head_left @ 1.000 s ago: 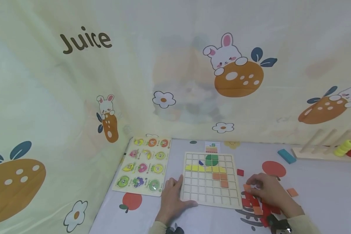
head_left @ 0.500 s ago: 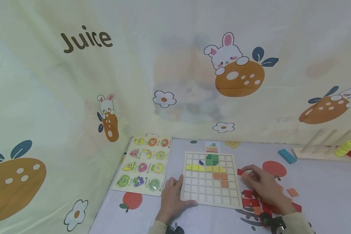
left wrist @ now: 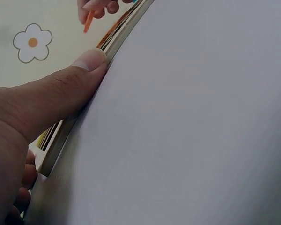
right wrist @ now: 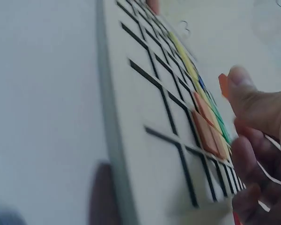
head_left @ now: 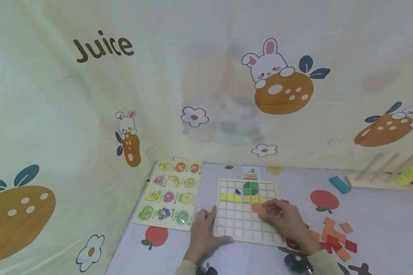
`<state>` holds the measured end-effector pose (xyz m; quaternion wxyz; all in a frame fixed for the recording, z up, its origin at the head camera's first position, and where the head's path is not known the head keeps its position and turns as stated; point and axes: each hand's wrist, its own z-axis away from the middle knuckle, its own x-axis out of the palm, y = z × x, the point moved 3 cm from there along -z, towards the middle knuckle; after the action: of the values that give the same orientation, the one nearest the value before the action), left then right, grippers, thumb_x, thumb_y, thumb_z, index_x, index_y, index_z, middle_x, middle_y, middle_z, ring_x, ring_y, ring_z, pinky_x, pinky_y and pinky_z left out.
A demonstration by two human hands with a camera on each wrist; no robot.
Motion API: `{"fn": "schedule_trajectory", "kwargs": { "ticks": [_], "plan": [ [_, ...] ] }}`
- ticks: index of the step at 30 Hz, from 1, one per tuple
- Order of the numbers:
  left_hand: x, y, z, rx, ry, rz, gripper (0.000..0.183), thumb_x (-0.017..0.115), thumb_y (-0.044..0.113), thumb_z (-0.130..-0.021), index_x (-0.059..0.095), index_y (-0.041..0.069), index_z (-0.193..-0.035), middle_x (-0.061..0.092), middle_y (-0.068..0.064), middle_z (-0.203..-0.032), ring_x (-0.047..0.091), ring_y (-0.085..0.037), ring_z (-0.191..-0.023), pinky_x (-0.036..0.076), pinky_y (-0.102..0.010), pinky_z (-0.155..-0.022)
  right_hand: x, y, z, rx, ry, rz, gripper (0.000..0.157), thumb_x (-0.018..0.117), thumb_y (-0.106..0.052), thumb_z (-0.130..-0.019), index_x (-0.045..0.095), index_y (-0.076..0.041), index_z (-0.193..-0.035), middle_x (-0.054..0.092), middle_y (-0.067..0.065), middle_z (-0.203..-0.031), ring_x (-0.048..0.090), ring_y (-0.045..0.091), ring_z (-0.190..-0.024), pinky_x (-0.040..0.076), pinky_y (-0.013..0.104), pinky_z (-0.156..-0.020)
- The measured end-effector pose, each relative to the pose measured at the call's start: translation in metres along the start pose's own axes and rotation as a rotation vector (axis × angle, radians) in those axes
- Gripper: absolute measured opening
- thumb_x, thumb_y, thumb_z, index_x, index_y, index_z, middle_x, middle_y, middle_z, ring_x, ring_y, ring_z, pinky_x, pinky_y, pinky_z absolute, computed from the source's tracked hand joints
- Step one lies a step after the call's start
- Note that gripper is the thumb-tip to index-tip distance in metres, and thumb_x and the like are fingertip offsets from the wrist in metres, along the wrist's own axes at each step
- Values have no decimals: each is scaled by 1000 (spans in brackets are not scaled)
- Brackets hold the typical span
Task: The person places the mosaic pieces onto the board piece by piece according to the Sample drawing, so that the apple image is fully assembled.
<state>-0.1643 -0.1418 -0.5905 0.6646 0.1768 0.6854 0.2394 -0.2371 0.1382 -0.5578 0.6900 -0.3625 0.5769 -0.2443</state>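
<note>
A wooden grid board [head_left: 235,228] lies on the table with a yellow row, a green leaf shape [head_left: 250,188], a small blue piece [head_left: 238,191] and orange squares. My left hand [head_left: 204,235] steadies its near left corner, index finger along the left side and straight thumb against the front edge. Over the board's right half, my right hand [head_left: 286,220] pinches an orange square tile [head_left: 262,212] between thumb and fingertips. In the right wrist view that tile [right wrist: 223,86] is held apart from the board surface. The right hand hides some cells in the head view.
Loose red and orange tiles [head_left: 332,238] are scattered right of the board. A small pattern card [head_left: 251,173] lies behind it. A fruit puzzle board [head_left: 162,205] is on the left; a teal block [head_left: 339,185] and pegged wooden stand [head_left: 368,181] are at back right.
My right hand has moved from the loose tiles, past a red tile by the board's right edge, leftward over the grid with the orange tile. My left hand has stayed in place.
</note>
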Motion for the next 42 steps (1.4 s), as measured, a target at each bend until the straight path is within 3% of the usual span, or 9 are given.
{"fn": "schedule_trajectory", "kwargs": {
  "ticks": [10,18,25,31,36,42],
  "plan": [
    [1,0,0,18,11,-28,124,91,74,-60,47,18,-161,36,10,-98,30,-6,-88,28,-22,-72,19,-3,-2,-41,6,124,33,90,-27,-86,81,-19,-116,64,-3,-94,54,17,-87,45,26,-71],
    [2,-1,-1,12,8,-11,125,91,75,-58,47,19,-162,36,10,-98,30,-6,-88,28,-23,-72,21,-4,-3,4,1,129,36,92,-29,-83,81,-19,-116,64,-2,-95,54,18,-87,47,26,-70],
    [0,-1,0,21,14,-8,125,92,74,-58,47,18,-161,36,10,-97,30,-6,-88,28,-23,-71,20,-6,-4,-18,6,142,28,89,-26,-86,83,-19,-112,65,-3,-93,54,17,-84,45,25,-70],
    [0,0,0,14,6,-2,125,92,72,-59,47,18,-161,35,10,-97,30,-6,-88,28,-22,-72,18,-3,-5,-32,11,138,33,91,-29,-85,83,-19,-115,70,-5,-96,57,16,-85,49,27,-73],
    [0,0,0,12,6,-6,125,93,70,-59,46,17,-162,34,9,-97,29,-6,-87,28,-23,-72,-5,6,-6,-2,19,156,40,90,-35,-85,81,-15,-118,71,-1,-99,58,18,-87,48,30,-71],
    [0,-1,0,15,4,-12,125,93,71,-59,46,17,-162,34,9,-97,29,-6,-87,28,-23,-72,-61,37,3,109,-5,229,58,88,-41,-87,73,-7,-130,71,9,-107,59,23,-90,55,35,-69]
  ]
}}
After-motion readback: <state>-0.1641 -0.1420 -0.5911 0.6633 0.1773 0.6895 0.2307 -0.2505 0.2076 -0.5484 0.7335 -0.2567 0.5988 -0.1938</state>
